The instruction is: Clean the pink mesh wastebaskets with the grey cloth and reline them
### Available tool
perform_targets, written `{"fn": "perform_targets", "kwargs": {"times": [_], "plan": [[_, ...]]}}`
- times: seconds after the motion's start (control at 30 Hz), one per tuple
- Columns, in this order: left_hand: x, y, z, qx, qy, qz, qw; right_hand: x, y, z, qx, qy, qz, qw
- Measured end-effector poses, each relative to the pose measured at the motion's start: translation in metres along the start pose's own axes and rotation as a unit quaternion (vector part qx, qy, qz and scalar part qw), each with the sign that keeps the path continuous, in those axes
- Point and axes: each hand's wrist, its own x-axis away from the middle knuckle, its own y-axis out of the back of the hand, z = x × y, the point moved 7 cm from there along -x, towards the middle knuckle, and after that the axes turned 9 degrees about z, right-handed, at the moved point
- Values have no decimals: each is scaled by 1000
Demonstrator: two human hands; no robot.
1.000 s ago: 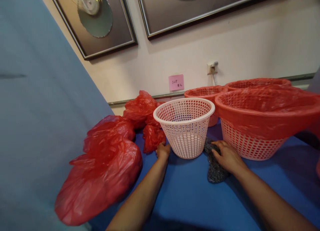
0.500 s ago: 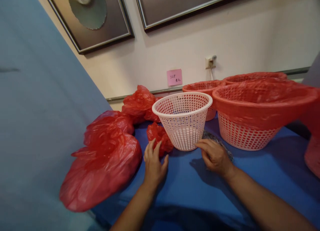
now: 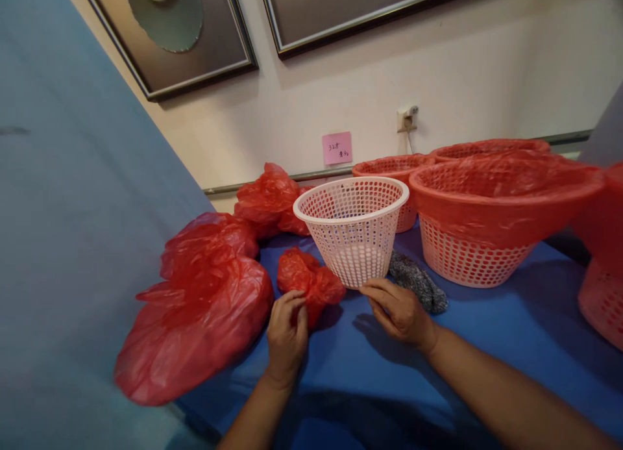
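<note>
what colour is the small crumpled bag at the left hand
The small crumpled bag by the left hand is red; it shows best in the head view.

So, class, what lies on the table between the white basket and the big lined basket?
A grey bundle lies between the white basket and the big lined basket, seen in the head view.

Four red-film-draped plastic baskets (image 3: 487, 223) (image 3: 407, 217) (image 3: 491, 149) (image 3: 603, 304) stand at two to four o'clock, beside one white perforated plastic basket (image 3: 360, 242). Three crumpled red plastic bundles (image 3: 309, 281) (image 3: 195, 339) (image 3: 267, 200), one mottled grey cloth (image 3: 418, 284) and two bare hands (image 3: 286, 336) (image 3: 402, 312) appear.
</note>
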Motion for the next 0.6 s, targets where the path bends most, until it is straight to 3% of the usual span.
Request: {"fn": "perform_targets", "kwargs": {"times": [0.1,0.23,0.3,0.4,0.5,0.6], "plan": [[12,-1,-36,29,-109,23,993,-3,0,11,-19,0,-3,1000],[19,-8,-64,74,-187,51,978,-2,-21,22,-46,12,74,996],[19,-10,-68,93,-185,48,977,2,-34,21,-63,1,117,991],[19,-19,-66,108,-168,60,978,5,-42,12,-83,-33,134,987],[23,-28,-53,75,-127,76,986,3,-31,4,-100,-41,94,990],[27,-35,-26,23,-48,93,994,2,-5,-11,-117,-70,11,991]]}}
